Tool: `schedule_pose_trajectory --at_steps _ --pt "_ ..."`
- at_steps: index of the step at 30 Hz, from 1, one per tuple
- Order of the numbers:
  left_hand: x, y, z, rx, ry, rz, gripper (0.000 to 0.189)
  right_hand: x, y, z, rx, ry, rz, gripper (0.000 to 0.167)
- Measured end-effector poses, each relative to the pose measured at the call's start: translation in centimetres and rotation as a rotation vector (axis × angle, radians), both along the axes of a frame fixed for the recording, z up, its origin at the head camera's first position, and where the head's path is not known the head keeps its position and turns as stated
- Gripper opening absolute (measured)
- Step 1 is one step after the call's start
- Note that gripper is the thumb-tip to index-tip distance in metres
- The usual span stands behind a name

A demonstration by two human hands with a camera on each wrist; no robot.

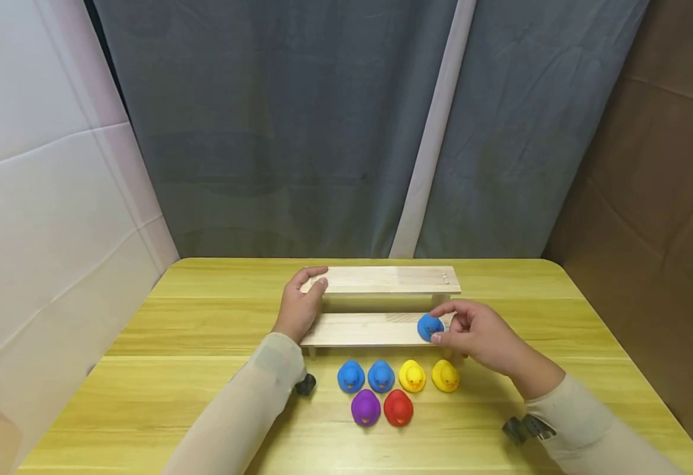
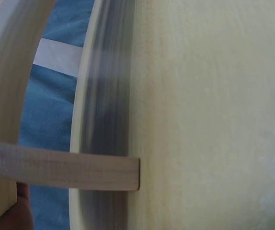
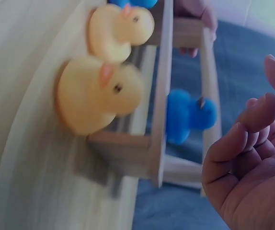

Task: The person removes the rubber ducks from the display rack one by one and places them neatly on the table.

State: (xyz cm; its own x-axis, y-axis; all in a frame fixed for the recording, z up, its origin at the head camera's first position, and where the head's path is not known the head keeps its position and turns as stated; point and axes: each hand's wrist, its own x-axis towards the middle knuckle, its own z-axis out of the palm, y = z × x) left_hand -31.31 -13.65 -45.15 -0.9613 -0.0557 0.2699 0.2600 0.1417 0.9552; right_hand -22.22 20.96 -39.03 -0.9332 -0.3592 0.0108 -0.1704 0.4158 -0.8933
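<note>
A two-step wooden shelf point(image 1: 370, 330) stands on the table. My left hand point(image 1: 300, 305) grips the left end of its upper board point(image 1: 391, 280), thumb toward the front; only a bit of that hand's fingers point(image 2: 15, 215) shows in the left wrist view. On the right end of the lower step sits a blue toy duck point(image 1: 428, 327). My right hand point(image 1: 484, 335) is right beside this duck, thumb and forefinger spread around it in the head view. In the right wrist view a gap shows between the fingers point(image 3: 259, 112) and the blue duck point(image 3: 180, 117).
In front of the shelf, two more blue ducks point(image 1: 351, 377) and two yellow ducks point(image 1: 412, 376) form a row. Nearer me sit a purple duck point(image 1: 365, 408) and a red duck point(image 1: 398, 408). A grey curtain point(image 1: 293, 132) hangs behind the table point(image 1: 162, 396).
</note>
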Motion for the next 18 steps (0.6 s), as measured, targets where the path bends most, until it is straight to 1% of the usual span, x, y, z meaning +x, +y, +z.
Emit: schedule_pose_trajectory --at_steps 4,10,14,18 --pt "0.0 0.0 0.0 0.001 0.000 0.000 0.026 -0.7 0.4 -0.6 0.009 -0.015 -0.025 0.045" --pt "0.0 0.0 -0.1 -0.005 -0.019 0.003 0.027 -1.4 0.7 -1.6 0.011 -0.042 -0.051 0.049" --pt "0.0 0.0 -0.1 -0.014 -0.037 0.007 0.027 -1.6 0.7 -2.0 0.025 -0.045 -0.072 0.050" --pt "0.0 0.0 -0.1 -0.011 -0.041 0.005 0.027 -1.8 0.7 -2.4 0.022 -0.041 -0.074 0.049"
